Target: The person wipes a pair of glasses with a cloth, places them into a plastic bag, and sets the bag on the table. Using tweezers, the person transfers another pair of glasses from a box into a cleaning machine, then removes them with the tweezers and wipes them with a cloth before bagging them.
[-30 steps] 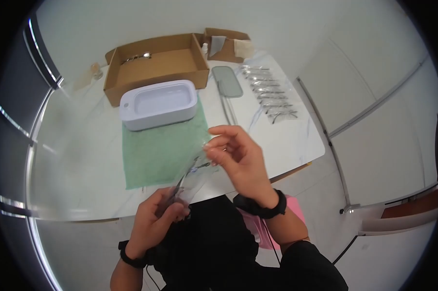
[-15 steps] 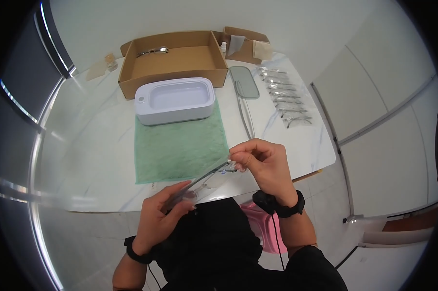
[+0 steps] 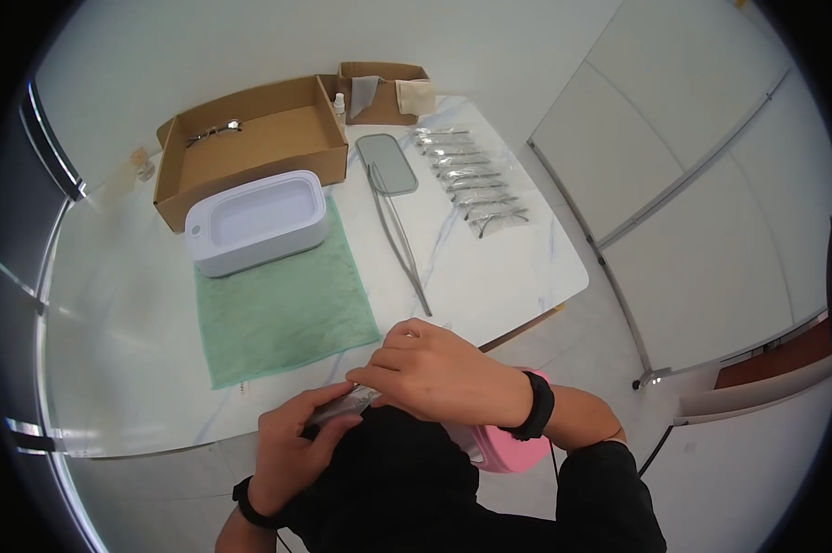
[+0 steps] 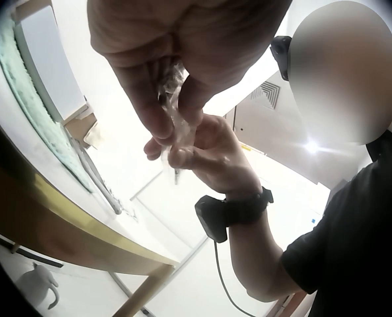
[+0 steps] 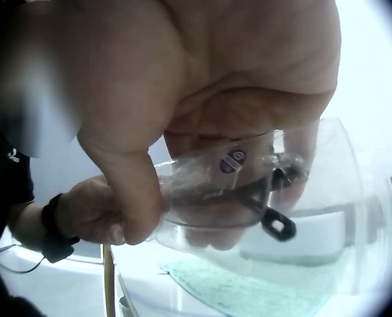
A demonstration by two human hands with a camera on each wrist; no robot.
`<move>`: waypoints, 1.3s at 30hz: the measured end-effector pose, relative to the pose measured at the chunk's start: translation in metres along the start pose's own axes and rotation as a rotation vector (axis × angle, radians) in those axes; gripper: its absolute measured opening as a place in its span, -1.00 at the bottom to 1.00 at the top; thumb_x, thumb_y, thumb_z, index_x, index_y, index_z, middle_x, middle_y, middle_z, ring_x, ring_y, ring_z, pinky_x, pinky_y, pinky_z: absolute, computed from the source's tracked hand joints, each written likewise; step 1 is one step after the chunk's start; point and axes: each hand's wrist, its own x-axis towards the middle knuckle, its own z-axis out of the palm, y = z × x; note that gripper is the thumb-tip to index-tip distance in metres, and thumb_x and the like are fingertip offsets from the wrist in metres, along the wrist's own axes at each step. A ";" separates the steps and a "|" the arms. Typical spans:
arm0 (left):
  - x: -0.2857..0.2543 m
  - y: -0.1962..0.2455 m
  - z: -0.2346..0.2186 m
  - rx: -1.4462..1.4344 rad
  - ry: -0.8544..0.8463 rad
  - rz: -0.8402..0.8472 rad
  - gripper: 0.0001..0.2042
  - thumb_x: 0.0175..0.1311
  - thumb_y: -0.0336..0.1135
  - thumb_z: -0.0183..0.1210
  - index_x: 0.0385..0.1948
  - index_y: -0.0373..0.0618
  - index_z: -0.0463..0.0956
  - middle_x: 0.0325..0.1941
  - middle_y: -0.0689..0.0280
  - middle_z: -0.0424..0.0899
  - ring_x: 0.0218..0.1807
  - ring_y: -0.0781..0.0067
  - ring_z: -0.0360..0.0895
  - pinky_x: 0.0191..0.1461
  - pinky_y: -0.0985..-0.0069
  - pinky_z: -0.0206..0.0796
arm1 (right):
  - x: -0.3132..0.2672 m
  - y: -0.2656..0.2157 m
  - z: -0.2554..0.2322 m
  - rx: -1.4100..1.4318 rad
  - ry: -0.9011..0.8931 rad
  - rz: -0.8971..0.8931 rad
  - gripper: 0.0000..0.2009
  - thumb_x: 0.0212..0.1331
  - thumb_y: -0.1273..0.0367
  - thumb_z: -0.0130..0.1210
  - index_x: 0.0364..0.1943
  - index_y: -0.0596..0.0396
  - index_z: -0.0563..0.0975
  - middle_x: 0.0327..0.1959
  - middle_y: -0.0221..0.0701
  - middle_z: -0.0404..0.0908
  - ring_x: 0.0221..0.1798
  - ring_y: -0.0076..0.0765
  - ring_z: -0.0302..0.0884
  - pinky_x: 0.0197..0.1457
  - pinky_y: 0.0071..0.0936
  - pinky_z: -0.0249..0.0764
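Observation:
A pair of eyeglasses (image 5: 278, 221) in a clear plastic bag (image 3: 350, 404) is held between both hands, close to the body at the table's front edge. My left hand (image 3: 292, 447) grips one end with thumb and fingers. On the other side, my right hand (image 3: 448, 376) holds the bag between thumb and fingers, its back hiding much of it from above. A purple sticker (image 5: 233, 161) shows on a lens in the right wrist view, and clear film spreads past the fingers. Both hands meet around the crumpled plastic in the left wrist view.
A white tub-shaped cleaner (image 3: 195, 253) stands on a green cloth (image 3: 287, 318). Behind is a cardboard box (image 3: 250, 166) with glasses inside. Tweezers (image 3: 399, 244) lie against a grey tray (image 3: 388, 166). Several bagged glasses (image 3: 476, 180) line the right. A smaller box (image 3: 379, 106) holds cloths.
The right hand has turned over and moved down and left, nearer the left hand. The bag, stretched out between the hands before, is now mostly covered. The head view has shifted.

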 end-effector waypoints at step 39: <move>-0.033 -0.080 -0.094 0.063 0.570 -0.077 -0.78 0.49 -0.39 -0.05 -0.06 -0.32 0.53 -0.30 0.29 0.64 -0.30 0.60 0.49 -0.23 0.66 0.29 | -0.026 0.137 -0.068 -0.233 0.039 0.519 -0.72 0.05 0.42 0.30 -0.10 0.09 0.61 -0.18 -0.23 0.64 -0.13 -0.08 0.61 -0.07 -0.28 0.52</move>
